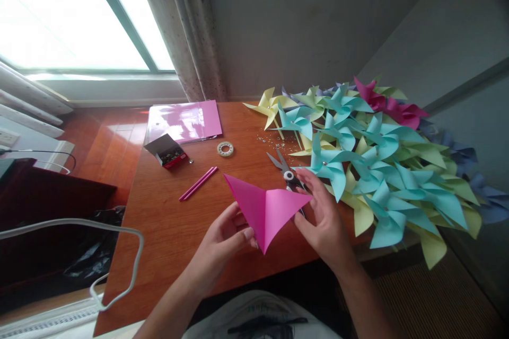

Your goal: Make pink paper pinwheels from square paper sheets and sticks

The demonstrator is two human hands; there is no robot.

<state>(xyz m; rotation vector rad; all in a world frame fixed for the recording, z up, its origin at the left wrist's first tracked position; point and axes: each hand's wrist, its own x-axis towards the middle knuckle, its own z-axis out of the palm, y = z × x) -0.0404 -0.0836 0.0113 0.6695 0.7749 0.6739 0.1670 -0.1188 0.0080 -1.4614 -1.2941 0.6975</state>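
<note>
While pinching the pink paper (265,211) along its lower left edge, just toward the body from the scissors (287,170), left hand (223,239) closing thumb over fingers on the folded sheet, gripping it firmly. Holding the same paper at its right corner with the right hand (321,217), thumb and fingertips closed on that tip, wrist lying just below the scissors' handles. Keeping the paper folded into a triangle, point hanging down toward the body, slightly lifted off the table (159,222), its upper right corner nearly touching the scissors. Lying open-bladed on the table, blades pointing away from the body, handles partly hidden behind the right hand. Spreading to the right of the scissors, a big pile of pinwheels (382,169) in teal, yellow, pink and purple, the nearest teal one just beside the scissors. Scattering just beyond the scissors' blades, small silver bits (272,140), too small to identify. Sitting left of the scissors and a little farther from the body, a tape roll (225,149). Lying farther left, two pink sticks (198,184) side by side, and beyond them an open box (166,150) of small dark items. Resting at the far side, well left of the scissors, a pink folder (185,121).
</note>
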